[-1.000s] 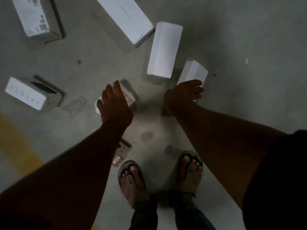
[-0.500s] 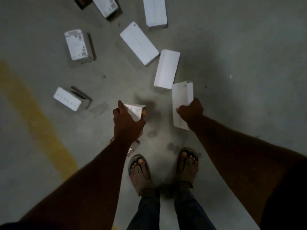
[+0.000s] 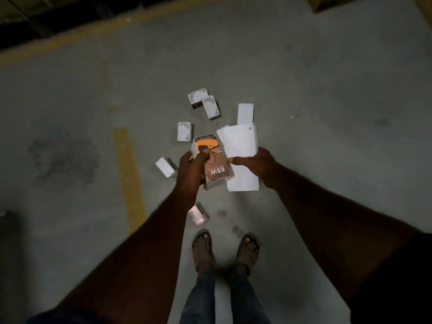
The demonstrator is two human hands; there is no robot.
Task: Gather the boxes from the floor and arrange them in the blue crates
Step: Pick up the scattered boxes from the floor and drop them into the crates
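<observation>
My left hand point(image 3: 192, 170) grips a small box with an orange picture and "65W" print point(image 3: 216, 166), held up in front of me. My right hand point(image 3: 256, 163) holds a long white box point(image 3: 240, 146) upright beside it, the two boxes touching. On the floor below lie several more boxes: a second 65W box point(image 3: 197, 216) near my feet, a small white box point(image 3: 166, 167) at the left, another white one point(image 3: 184, 132), a pair of white boxes point(image 3: 205, 104) farther off and a long white box point(image 3: 245, 113). No blue crate is in view.
I stand in sandals point(image 3: 203, 247) on a grey concrete floor. A short yellow painted stripe point(image 3: 129, 178) runs at my left and a long yellow line point(image 3: 93, 36) crosses the far floor. A brown carton corner point(image 3: 327, 3) shows at the top right.
Both hands lifted their boxes off the floor and brought them together at chest height. The view rose as I straightened, so the floor boxes look smaller and farther.
</observation>
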